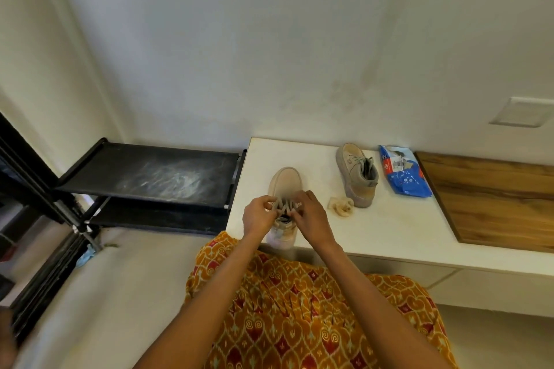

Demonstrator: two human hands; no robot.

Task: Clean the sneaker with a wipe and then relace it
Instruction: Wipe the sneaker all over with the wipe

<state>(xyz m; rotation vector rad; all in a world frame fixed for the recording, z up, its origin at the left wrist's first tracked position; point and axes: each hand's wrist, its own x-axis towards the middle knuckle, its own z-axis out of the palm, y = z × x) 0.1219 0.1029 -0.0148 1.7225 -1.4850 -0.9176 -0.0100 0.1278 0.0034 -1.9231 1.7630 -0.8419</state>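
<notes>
A beige sneaker point(286, 181) stands on the white bench top point(389, 228), toe pointing away from me, heel at the front edge. Both hands are over its lacing area. My left hand point(257, 216) pinches a grey lace loop point(280, 204) on the left side. My right hand point(310, 214) pinches the lace on the right side. The hands hide most of the tongue and eyelets. A crumpled, dirty wipe point(341, 207) lies on the bench just to the right of the sneaker.
A second beige sneaker point(356, 174) with grey laces stands further back on the right. Beside it lies a blue wipe pack point(403, 172). A wooden panel point(491, 201) covers the bench's right part. A black shoe rack point(150, 174) stands to the left.
</notes>
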